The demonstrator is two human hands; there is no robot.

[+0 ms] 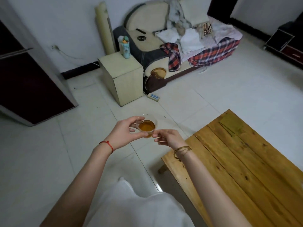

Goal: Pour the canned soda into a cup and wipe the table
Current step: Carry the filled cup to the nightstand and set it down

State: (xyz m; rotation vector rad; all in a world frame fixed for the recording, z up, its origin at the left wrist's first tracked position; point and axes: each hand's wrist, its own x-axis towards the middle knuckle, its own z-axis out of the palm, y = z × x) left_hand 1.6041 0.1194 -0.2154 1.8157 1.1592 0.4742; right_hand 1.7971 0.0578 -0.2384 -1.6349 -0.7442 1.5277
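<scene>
A white shirt front (pixel 131 208) fills the bottom edge, nearest of all, with both bare forearms reaching forward from it. To the right of the fingers stands the yellow-brown plank-topped wooden bench (pixel 242 163), knotted and grained, with dark seams between its boards. Under the fingers spreads the glossy white tiled floor (pixel 49 153). Far beyond them a rounded cream and grey sofa (pixel 155 40) carries a red checked cloth and heaped white fabric, and a cream box-shaped cabinet (pixel 121 76) stands beside it.

Between the two hands, held in the air over the floor and apart from the bench, is the small clear cup (pixel 147 126), round and holding amber liquid. The left hand (pixel 125 134), with a red string at the wrist, curls thumb and fingers (pixel 138 118) round the cup's left side. The right hand (pixel 168 136), with thin gold bangles at the wrist, pinches the cup's lower right edge.
</scene>
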